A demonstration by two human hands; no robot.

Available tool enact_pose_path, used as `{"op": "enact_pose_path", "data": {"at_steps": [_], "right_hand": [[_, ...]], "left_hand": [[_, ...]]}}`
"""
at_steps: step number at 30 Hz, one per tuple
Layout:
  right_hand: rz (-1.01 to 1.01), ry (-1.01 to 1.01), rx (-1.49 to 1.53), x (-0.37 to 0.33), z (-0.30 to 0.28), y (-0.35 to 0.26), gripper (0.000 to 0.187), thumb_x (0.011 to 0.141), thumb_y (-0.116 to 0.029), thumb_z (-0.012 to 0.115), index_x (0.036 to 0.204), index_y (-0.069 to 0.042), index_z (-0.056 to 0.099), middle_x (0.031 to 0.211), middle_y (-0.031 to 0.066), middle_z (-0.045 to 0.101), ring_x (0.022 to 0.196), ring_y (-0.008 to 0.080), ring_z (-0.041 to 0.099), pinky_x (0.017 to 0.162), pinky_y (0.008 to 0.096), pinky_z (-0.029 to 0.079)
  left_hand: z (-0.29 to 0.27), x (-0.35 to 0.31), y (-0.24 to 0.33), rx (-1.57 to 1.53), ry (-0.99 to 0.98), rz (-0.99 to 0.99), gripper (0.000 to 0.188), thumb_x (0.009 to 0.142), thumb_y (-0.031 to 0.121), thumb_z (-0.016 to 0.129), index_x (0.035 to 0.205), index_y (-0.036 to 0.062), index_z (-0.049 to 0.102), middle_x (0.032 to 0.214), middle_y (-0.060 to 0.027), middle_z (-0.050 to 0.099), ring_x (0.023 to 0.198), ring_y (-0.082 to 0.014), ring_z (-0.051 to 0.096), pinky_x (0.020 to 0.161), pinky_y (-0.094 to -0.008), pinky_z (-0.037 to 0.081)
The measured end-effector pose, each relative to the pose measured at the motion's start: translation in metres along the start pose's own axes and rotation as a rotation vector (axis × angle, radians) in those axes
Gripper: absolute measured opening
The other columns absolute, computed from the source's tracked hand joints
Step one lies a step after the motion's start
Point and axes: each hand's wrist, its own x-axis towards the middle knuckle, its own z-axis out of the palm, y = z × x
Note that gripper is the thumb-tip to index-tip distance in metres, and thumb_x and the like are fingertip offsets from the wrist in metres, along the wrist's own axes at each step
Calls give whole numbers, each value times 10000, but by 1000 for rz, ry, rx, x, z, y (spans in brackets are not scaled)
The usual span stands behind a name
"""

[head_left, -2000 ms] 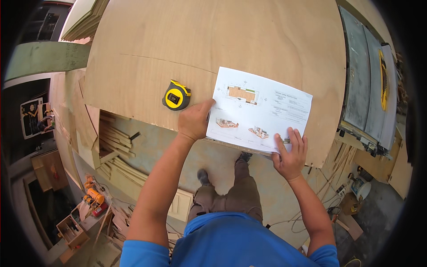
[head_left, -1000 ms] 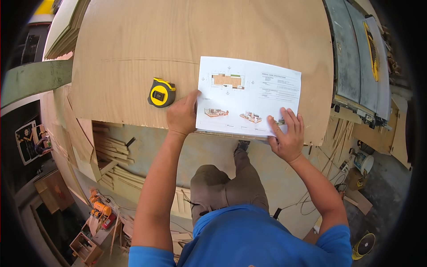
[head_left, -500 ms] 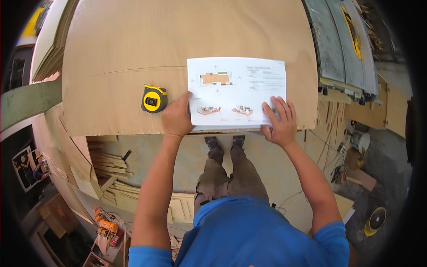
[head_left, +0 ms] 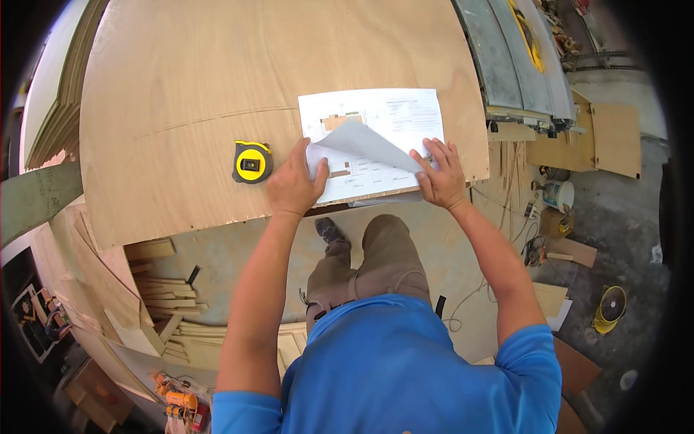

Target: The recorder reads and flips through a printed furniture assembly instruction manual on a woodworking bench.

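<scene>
A stack of printed paper sheets with plan drawings lies at the near edge of the plywood board. Its top sheet is curled up from the lower edge, showing a grey underside and another printed page beneath. My left hand grips the stack's left edge, thumb on the exposed lower page. At the right edge, my right hand has its thumb and forefinger at the curled sheet, its other fingers resting over the paper. A black and yellow tape measure sits on the board, left of my left hand.
Stacked panels stand at the far left, beside a greenish beam. A grey machine table adjoins the board's right side. Wood strips lie on the floor below left. Cables and a bucket are at right.
The top sheet, flat before, is now curled up, baring the page below. My left thumb has come over the paper. The view has shifted, and one leg has stepped or bent.
</scene>
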Motion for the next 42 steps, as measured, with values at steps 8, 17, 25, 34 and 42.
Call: {"op": "enact_pose_path", "data": {"at_steps": [8,17,25,34,42], "right_hand": [[735,305,544,-9,20,14,403,1079,-309,465,1257,-17,677,1256,246,658,1146,382,637,1007,460,477],[804,488,411,9,25,13,422,1096,-316,435,1143,34,667,1085,230,686,1030,384,651,908,464,490],[765,535,408,11,28,17,454,1108,-315,372,1209,48,624,1202,251,630,1122,447,556,990,494,433],[764,432,280,8,28,14,474,1102,-334,374,1280,34,613,1245,251,629,1190,447,529,1042,507,408],[715,468,338,7,23,7,415,1084,-281,390,1198,42,625,1157,222,648,1094,429,544,976,508,420]], "left_hand": [[12,-4,-4,78,141,160,496,884,420,727,1278,125,664,924,-58,739,702,-239,718,587,-373,574],[5,-2,-4,37,171,178,429,909,375,722,1252,121,684,997,-63,755,768,-251,731,646,-361,577],[14,-2,-6,57,156,103,366,941,320,649,1261,145,667,981,-57,747,760,-266,721,645,-403,579],[12,-7,-4,26,139,82,384,932,326,656,1280,163,668,980,-48,752,765,-257,728,643,-388,587],[13,-2,-4,60,167,91,381,918,330,683,1255,151,688,1018,-74,759,770,-267,730,655,-386,587]]}}
